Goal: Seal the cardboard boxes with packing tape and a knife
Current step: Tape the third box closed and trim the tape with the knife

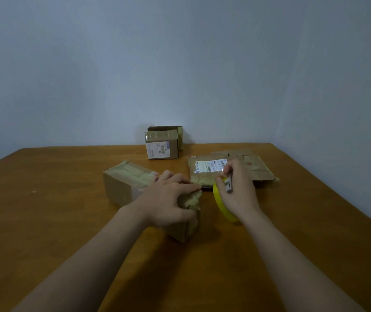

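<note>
Matt brown cardboard box under glossy clear tape, smooth wooden table, perhaps a metal knife.

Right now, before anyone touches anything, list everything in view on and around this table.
table: one, brown, foreground
wall: one, blue-grey, behind
near box: one, brown, centre, under left hand
back boxes: two, brown, far edge, one behind the other
flat cardboard: count unclear, brown, right of centre
tape: one, yellow, in right hand
knife: one, grey, in right hand
left hand: one, holds near box
right hand: one, holds tape and knife
</note>
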